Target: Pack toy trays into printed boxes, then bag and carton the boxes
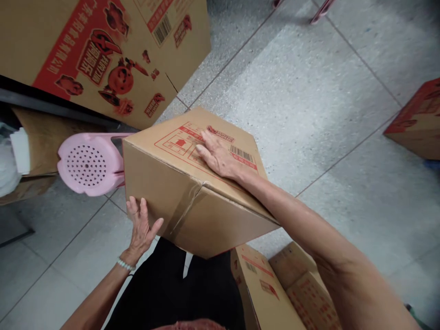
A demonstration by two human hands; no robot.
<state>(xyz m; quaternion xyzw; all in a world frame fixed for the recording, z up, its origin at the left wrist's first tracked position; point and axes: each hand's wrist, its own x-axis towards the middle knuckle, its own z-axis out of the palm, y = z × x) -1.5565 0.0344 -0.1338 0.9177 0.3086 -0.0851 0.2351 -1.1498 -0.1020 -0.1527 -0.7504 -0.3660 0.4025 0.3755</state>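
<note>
A taped brown cardboard box (151, 183) with red printing and a barcode stands tilted in front of my legs. My left hand (140, 227) rests against the box's near left part, fingers stretched out and thumb apart. Across the printed face lies my right hand (216, 156), flat, its fingers extended and the thumb spread. A strip of clear tape runs down the middle of the plain taped face. What supports the box from below is hidden.
A pink plastic stool (89, 162) stands close to the box's left. Behind it is a large printed carton (137, 59). More cartons (268, 288) sit by my right leg, and another red-and-brown carton (417, 121) is at the far right on the tiled floor (309, 101).
</note>
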